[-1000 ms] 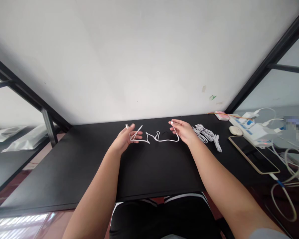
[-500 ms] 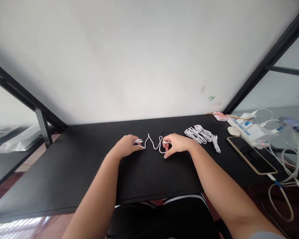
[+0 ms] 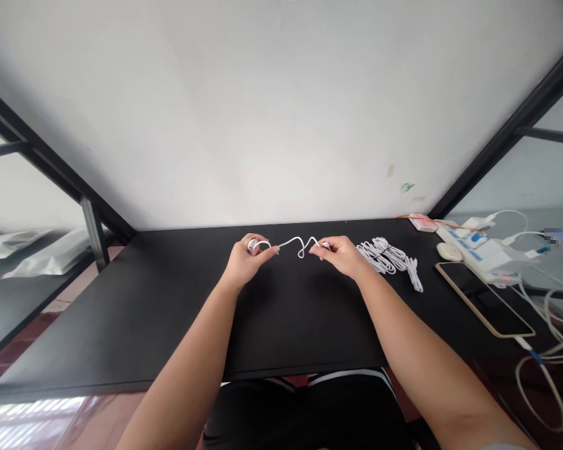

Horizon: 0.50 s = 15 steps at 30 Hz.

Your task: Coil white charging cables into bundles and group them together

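A white charging cable [image 3: 291, 240] runs between my two hands above the black table [image 3: 182, 300]. My left hand [image 3: 247, 259] is closed on one part of it, with a loop and a white end showing at the fingers. Between the hands the cable bends in a small wavy kink. My right hand [image 3: 338, 254] pinches the other part between thumb and fingers, where a white plug end shows. Just right of that hand lies a bundle of white cables [image 3: 385, 255], folded and tied.
At the right are a phone [image 3: 483, 299] with a cable plugged in, a white rounded case [image 3: 449, 252], a power strip [image 3: 490, 253] with chargers, and a pink box [image 3: 423, 222]. Clear plastic bags [image 3: 51, 256] lie left beyond the black metal frame [image 3: 94, 231].
Both hands have lifted the cable off the table and moved slightly away from me. The cable's zigzag between them has straightened partly. The view has shifted a little.
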### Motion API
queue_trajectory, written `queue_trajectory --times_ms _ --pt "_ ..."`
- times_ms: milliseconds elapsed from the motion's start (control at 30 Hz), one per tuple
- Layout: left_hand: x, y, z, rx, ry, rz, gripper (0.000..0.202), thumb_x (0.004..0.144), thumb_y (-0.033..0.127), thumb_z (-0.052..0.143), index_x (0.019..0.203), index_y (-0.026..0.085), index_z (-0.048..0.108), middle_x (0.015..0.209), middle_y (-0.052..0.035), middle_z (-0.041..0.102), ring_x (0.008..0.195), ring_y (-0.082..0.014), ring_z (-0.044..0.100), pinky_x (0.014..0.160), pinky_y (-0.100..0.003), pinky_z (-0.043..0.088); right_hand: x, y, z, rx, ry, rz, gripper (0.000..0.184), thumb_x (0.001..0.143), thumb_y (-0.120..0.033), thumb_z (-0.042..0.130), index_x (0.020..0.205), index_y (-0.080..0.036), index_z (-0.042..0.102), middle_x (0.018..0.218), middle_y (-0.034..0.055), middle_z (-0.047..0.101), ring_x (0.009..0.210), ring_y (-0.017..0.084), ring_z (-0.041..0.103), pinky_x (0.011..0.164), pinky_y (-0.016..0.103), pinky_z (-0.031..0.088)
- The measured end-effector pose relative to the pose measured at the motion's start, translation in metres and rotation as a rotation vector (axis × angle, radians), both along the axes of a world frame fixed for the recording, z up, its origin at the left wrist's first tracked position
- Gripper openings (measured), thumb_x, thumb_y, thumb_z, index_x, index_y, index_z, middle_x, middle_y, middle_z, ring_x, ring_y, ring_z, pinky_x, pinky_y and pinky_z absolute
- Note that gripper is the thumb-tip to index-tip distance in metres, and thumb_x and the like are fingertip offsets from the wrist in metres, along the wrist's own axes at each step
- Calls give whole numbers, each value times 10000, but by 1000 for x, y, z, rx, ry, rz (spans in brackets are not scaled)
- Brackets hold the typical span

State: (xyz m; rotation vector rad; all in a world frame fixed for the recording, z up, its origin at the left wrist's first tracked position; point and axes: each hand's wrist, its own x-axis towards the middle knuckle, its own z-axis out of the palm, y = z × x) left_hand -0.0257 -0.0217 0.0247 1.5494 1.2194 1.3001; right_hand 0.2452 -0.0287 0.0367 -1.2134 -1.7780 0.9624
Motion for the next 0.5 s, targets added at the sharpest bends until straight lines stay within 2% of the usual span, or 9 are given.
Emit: queue_trajectory --times_ms 67,167,233,300,367,433,500 --pt "4 -2 3 -10 -126 -2 364 727 414 814 596 170 579 1035 -85 723 869 -196 638 784 -319 497 -2 1 -2 21 39 -3 445 861 -617 644 752 -194 727 747 27 653 669 147 524 627 285 399" --pt "10 -3 3 -68 -284 -74 387 780 422 768 576 175 551 940 -103 749 942 -240 681 861 -373 526 -7 2 -6 47 71 24 462 917 -626 567 847 -211 758 805 33 678 727 160 572 694 295 439" --pt "14 -2 0 -83 -306 -92 453 801 431 752 550 184 467 805 -87 729 855 -218 688 826 -365 528 -12 2 -8 68 75 65 479 955 -620 513 841 -214 740 819 33 672 760 163 589 745 302 450" --pt "16 -1 -4 -87 -269 -79 485 810 445 750 571 193 413 622 -20 619 653 -146 608 705 -310 493 -17 1 -10 130 59 94 497 985 -604 469 779 -210 691 831 32 646 796 164 586 803 310 448" --pt "18 -1 -8 -82 -210 -45 443 766 445 802 653 192 456 551 55 463 534 -86 452 589 -257 397 -21 -1 -10 213 31 85 511 1000 -596 444 733 -206 639 843 31 599 816 162 567 838 313 439" --pt "20 -1 -9 -87 -146 -41 420 676 424 879 843 196 569 581 90 379 523 -68 349 539 -236 301 -24 -4 -9 264 17 54 524 1004 -605 425 717 -205 605 848 29 547 804 158 546 830 308 439" --pt "21 -3 -10 -120 -58 -102 576 605 415 922 1057 206 632 602 98 340 531 -69 301 530 -240 240 -27 -6 -8 260 18 37 531 1007 -617 403 723 -208 586 836 22 519 761 150 524 791 301 442"
